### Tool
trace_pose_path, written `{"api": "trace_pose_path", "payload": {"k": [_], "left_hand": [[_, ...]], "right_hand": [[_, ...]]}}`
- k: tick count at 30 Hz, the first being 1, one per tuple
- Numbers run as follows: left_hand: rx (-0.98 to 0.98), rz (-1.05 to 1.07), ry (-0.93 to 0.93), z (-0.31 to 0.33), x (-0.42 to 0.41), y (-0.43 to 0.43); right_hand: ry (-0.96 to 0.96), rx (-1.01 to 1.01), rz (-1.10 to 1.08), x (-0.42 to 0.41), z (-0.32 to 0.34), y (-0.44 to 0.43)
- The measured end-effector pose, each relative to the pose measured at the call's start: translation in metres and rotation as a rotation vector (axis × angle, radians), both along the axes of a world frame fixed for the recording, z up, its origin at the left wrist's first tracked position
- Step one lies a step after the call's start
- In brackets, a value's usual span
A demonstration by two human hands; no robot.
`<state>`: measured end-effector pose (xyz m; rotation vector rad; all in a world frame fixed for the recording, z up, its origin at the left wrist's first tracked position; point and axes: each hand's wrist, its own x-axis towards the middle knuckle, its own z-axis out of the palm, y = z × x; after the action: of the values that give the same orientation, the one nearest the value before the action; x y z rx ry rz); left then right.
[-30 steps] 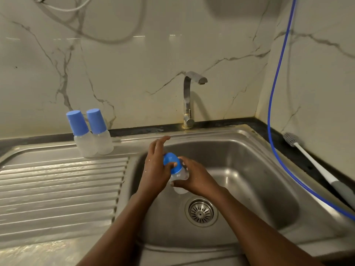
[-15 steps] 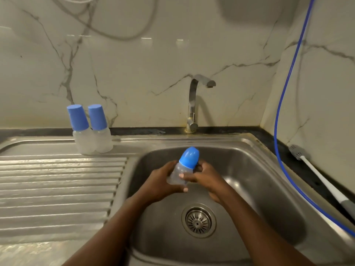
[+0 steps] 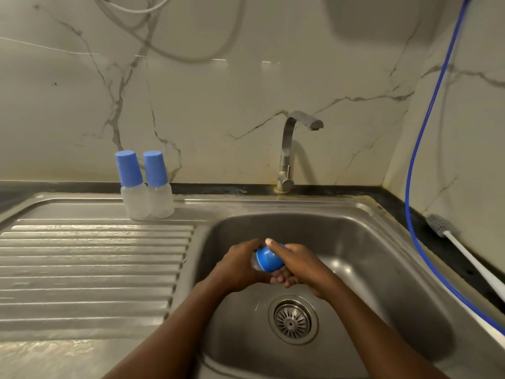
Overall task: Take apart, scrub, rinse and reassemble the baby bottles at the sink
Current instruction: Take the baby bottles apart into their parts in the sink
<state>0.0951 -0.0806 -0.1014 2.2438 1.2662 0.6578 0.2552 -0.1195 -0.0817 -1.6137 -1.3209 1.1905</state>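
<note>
both hands are meeting over the sink basin, above and just behind the drain strainer. the left hand is curling its fingers round the clear body of a baby bottle, of which only a sliver is showing. the right hand is wrapping round the blue cap, with its thumb lying across the top and its fingers tucking underneath. the bottle is lying tilted on its side between the 2 hands, held in the air over the basin. whether the cap is sitting tight on the bottle or coming loose, i cannot tell

2 other bottles are standing upright and touching each other at the back of the ribbed drainboard, left of the basin: the left capped bottle and the right capped bottle. the tap is rising behind the basin, its spout pointing right. a blue hose is hanging down the right wall and running along the dark counter. a bottle brush with grey bristles and a white handle is lying on that counter, just beside the hose
</note>
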Motion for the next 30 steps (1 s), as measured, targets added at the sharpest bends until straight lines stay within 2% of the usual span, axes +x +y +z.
{"api": "trace_pose_path", "payload": {"k": [9,16,18,22,24,26,30], "left_hand": [[0.016,0.005,0.092,0.014,-0.008,-0.001],[-0.092,-0.048,0.133,0.016,-0.011,0.001],[-0.112,-0.051,0.155,0.013,-0.011,0.001],[-0.093,0.012,0.165,0.009,-0.009,0.000],[-0.101,0.005,0.161,0.008,-0.007,-0.001],[-0.098,-0.018,0.137,0.009,-0.006,-0.002],[-0.134,-0.003,0.042,0.016,-0.014,-0.002]], "right_hand": [[0.144,0.044,0.143,0.006,0.010,-0.005],[0.035,0.124,0.271,0.015,0.015,-0.010],[0.015,0.101,0.300,0.016,0.014,-0.011],[0.180,-0.057,0.178,0.011,0.009,-0.010],[0.103,-0.121,0.106,0.008,0.006,-0.008],[0.008,-0.073,0.078,0.007,0.002,-0.005],[0.054,0.155,0.153,0.019,0.008,-0.004]]}}
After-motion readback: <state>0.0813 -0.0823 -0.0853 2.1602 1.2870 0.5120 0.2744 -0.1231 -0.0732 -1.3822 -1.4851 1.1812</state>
